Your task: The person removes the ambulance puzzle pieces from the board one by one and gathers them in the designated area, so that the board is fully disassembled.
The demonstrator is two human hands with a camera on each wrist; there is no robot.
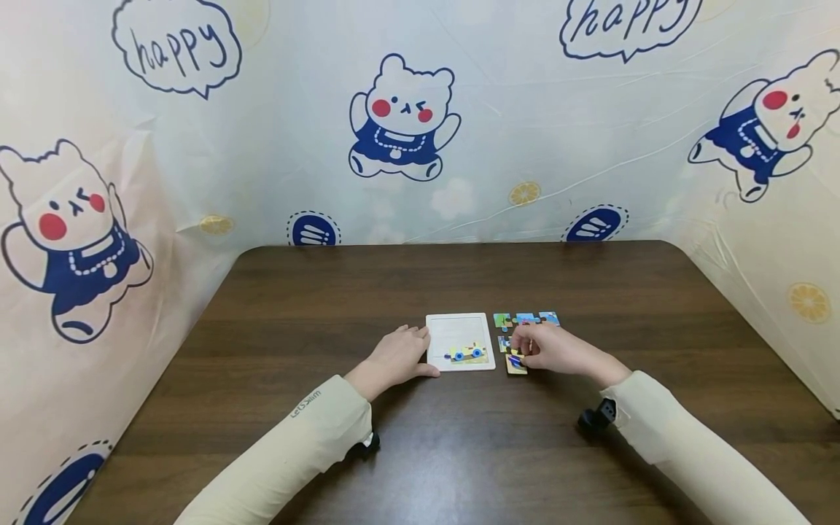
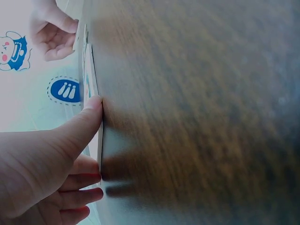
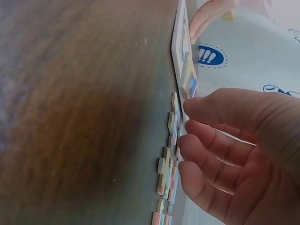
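A white square puzzle tray [image 1: 459,316] lies flat on the table, with joined pieces showing a yellow vehicle with blue wheels [image 1: 467,354] in its lower right part. My left hand [image 1: 398,355] rests at the tray's left side, thumb at the near corner and fingers spread along the edge. Just right of the tray, my right hand [image 1: 558,348] pinches a yellow and blue puzzle piece [image 1: 516,364] between thumb and fingertips. In the right wrist view this puzzle piece [image 3: 192,83] stands tilted beyond the thumb tip.
Loose puzzle pieces [image 1: 502,320] lie in rows beyond and beside the right hand, partly covered by it. In the right wrist view several pieces [image 3: 164,180] lie below the fingers. The brown wooden table [image 1: 295,292] ends at a printed curtain [image 1: 485,146] on the back and sides.
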